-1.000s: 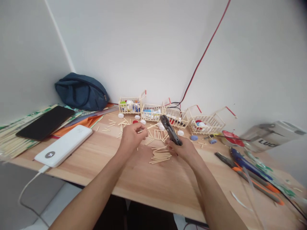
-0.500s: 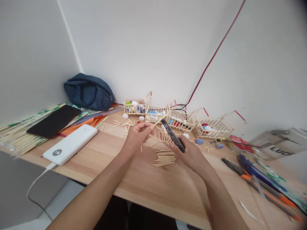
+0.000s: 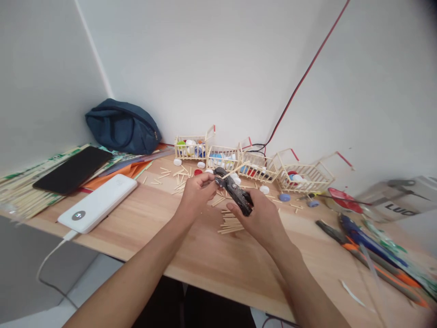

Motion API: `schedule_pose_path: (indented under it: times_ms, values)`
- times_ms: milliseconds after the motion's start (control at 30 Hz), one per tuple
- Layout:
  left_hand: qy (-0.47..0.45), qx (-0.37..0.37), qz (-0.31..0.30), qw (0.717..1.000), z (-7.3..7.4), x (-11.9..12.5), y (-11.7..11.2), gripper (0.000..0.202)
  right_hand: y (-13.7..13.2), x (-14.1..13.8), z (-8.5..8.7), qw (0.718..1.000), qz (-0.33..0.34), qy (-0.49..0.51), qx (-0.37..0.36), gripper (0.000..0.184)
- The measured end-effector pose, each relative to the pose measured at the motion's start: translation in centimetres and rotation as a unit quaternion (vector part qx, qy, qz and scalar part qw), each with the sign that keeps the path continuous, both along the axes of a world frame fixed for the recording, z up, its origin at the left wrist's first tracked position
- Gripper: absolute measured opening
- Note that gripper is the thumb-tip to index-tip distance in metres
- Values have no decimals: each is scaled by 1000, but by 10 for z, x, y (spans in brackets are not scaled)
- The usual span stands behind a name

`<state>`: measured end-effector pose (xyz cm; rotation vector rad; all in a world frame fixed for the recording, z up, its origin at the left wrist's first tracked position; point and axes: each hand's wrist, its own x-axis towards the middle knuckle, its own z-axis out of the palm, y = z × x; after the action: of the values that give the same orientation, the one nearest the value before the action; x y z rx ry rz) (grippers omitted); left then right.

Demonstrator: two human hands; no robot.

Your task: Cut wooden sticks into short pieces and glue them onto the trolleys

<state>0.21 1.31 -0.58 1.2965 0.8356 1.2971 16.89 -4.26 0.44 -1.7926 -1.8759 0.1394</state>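
My left hand (image 3: 196,196) is closed in a pinch on a thin wooden stick (image 3: 235,170) that points up and to the right. My right hand (image 3: 261,217) grips black pliers (image 3: 234,190), whose jaws meet the stick just beside my left fingertips. Both hands hover above a small pile of cut sticks (image 3: 231,223) on the wooden table (image 3: 211,255). Behind them stands a row of little stick-built carts (image 3: 252,166) filled with coloured bottle caps.
A white power bank (image 3: 97,202) with a cable, a black phone (image 3: 73,168) and a blue bag (image 3: 121,127) lie at the left. Hand tools (image 3: 368,246) and a red-lidded object (image 3: 344,200) sit at the right. A red cable (image 3: 307,73) runs up the wall. Loose sticks and caps are scattered about.
My right hand has swung the pliers left and down until the jaws reach the stick in my left hand. The left hand lifted the stick off the table area.
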Motion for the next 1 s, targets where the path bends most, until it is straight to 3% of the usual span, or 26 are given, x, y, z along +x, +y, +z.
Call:
schedule_pose_path:
  times_ms: [267, 600, 1000]
  values:
    - [25, 24, 0, 999, 3, -1, -2, 17, -1, -2, -1, 1000, -3, -13, 15, 37]
    - [-38, 16, -14, 999, 3, -1, -1, 9, -3, -4, 0, 1000, 2, -3, 12, 35]
    - [-4, 29, -16, 999, 7, -2, -2, 12, -4, -5, -1, 1000, -5, -1, -11, 34]
